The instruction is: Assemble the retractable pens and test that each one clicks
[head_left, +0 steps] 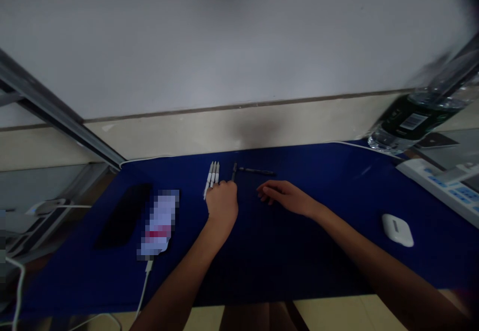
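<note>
While our hands lie apart, the left hand (pixel 221 203) curls against three slim white pens (pixel 212 177), the right hand (pixel 286 197) open near a black pen (pixel 258 171).

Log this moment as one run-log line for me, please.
left hand: at three white pens | right hand: open, over blue mat

Soft, dim light falls evenly from no clear source, leaving the wall (pixel 239 41) pale grey while the blue mat (pixel 284 256), the left hand (pixel 221 205) and the right hand (pixel 286 197) sit dark. A faint smudge of shadow (pixel 258 132) marks the wall low down. The corners darken, the metal rail (pixel 48 106) bends towards the edge, and the bottle (pixel 415 116) blurs at right.
</note>
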The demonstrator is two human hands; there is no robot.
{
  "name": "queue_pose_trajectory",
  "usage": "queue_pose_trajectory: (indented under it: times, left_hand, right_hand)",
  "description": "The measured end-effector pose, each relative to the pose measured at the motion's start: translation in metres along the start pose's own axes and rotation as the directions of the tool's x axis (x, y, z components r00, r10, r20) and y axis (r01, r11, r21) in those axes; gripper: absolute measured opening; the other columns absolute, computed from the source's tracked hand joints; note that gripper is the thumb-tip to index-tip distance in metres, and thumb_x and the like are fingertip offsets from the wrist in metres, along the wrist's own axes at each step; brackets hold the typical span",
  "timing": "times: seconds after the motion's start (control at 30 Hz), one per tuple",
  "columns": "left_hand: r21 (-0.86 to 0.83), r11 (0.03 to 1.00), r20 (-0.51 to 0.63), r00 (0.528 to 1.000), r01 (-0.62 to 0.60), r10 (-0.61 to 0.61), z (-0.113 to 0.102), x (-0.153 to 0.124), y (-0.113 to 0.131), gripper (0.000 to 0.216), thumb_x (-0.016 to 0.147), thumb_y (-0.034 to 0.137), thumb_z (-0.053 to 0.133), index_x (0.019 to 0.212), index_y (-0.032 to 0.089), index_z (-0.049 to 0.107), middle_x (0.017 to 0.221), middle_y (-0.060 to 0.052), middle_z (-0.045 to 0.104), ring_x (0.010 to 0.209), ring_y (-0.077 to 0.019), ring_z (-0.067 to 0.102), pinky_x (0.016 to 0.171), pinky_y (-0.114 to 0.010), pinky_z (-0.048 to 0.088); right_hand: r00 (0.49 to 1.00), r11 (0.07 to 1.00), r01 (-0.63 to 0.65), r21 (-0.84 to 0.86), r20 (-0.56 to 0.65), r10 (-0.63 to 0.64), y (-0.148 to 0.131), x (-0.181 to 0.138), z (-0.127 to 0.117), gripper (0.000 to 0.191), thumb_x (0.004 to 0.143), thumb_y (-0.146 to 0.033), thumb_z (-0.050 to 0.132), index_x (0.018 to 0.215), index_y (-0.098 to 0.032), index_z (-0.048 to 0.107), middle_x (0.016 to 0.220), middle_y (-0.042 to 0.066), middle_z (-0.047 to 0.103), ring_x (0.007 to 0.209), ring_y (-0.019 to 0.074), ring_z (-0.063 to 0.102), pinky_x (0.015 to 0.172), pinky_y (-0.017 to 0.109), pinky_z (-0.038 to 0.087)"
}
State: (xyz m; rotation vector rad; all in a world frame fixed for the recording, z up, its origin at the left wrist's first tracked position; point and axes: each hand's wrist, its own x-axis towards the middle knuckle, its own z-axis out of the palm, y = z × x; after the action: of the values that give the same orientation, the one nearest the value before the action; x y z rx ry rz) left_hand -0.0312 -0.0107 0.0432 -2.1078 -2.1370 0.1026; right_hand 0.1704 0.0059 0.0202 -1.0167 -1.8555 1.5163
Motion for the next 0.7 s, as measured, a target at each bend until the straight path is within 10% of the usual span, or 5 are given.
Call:
queue_pose_trajectory:
  times: [0.7]
  left_hand:
    - [-0.008,0.999,0.021,0.999,0.037,-0.037,-0.0075,-0.0017,-0.0034,0.020,0.091,0.023,0.054,0.091,0.012,0.070,0.092,-0.012,0.067,0.085,-0.0260,0.067,0.073,-0.034,0.051]
  right_hand:
    - [1.000,1.000,0.010,-0.006,0.010,-0.010,0.0005,-0.0002,-0.0002,0.035,0.095,-0.044,0.047,0.108,-0.017,0.065,0.105,0.009,0.068,0.095,0.0203,0.066,0.078,0.035,0.054]
